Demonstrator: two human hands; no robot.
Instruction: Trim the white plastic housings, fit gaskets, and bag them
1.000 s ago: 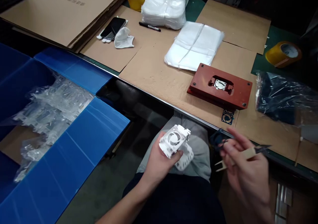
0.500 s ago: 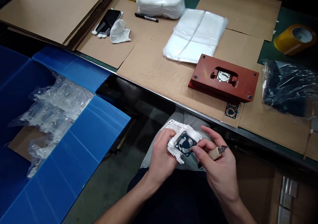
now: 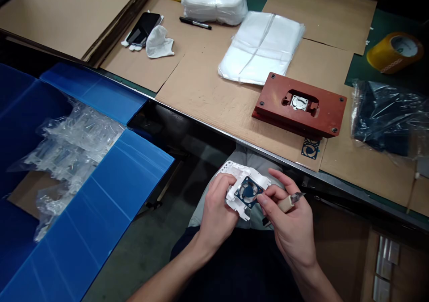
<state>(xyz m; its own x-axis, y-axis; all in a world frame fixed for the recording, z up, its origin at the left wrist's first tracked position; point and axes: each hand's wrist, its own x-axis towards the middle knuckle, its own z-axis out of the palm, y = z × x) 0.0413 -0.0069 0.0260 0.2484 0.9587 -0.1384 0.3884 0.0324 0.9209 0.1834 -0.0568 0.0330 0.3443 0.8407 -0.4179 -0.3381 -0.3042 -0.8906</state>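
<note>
White plastic housing (image 3: 234,194) over the lap, gripped by the left hand (image 3: 217,212), fingers closed round its left edge. Dark fan (image 3: 248,191) sits in its face. The right hand (image 3: 291,230) pinches the fan's near corner, with a beige-handled cutter (image 3: 288,202) tucked in the same grip. Ahead of the right hand, across the table edge: red-brown jig (image 3: 298,105) on cardboard (image 3: 208,92), with a loose fan (image 3: 310,149) at the jig's near side. Left of the left hand: blue crate (image 3: 134,168) holding clear bags (image 3: 70,145).

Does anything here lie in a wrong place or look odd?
Only a loose dark fan: it lies near the front edge of the table, half hidden by the red fixture. The left hand holds a white housing with another fan in it; the right hand, gripping small snips, touches that one. Nothing looks spilled or broken.
</note>
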